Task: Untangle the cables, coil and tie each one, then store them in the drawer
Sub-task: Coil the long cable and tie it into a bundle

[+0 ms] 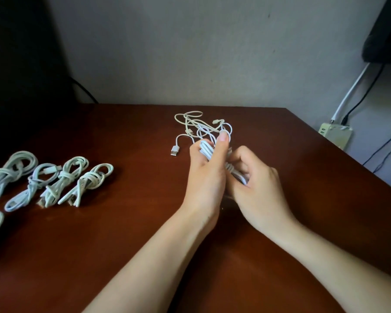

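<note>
Table (122, 245) of dark red-brown wood fills my view. On its left side I see tied cable coils (64, 176) lying in a row. Near the middle the left hand (207, 175) grips a bundle of white cable (207, 150), thumb along it, while the right hand (255, 177) pinches the bundle's lower loops. Just behind lies a loose tangle (199, 123), a USB plug (174, 151) on the wood beside it.

Brown table (145, 245) bears tied cable coils (64, 176) and a loose tangle (202, 127).
</note>
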Available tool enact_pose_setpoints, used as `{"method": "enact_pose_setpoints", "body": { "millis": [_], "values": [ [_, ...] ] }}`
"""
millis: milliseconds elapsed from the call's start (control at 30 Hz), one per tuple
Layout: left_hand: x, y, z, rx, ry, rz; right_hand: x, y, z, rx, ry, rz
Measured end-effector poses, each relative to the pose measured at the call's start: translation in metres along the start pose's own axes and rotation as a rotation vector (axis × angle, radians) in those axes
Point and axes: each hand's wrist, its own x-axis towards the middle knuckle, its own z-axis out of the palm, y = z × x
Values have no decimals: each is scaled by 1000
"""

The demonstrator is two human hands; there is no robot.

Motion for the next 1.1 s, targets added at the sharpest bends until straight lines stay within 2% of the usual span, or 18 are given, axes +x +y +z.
{"method": "enact_pose_setpoints", "body": {
  "millis": [167,367,633,733,867,1000,1100],
  "values": [
    [8,11,-6,-69,27,-61,3,-1,-5,40,-21,-105],
    [6,11,-9,-49,-108,-135,11,5,-10,56,-20,-92],
    [9,26,-14,-296,-290,-360,14,2,-8,391,-12,252],
    [13,28,-15,-370,-372,-386,16,5,-5,566,-8,414],
    [6,31,-13,-331,-454,-374,22,11,-5,825,41,585],
    [4,32,-18,-326,-467,-289,24,12,-10,934,3,526],
    [4,35,-21,-282,-444,-258,22,7,-15,854,-47,394]
  ]
}}
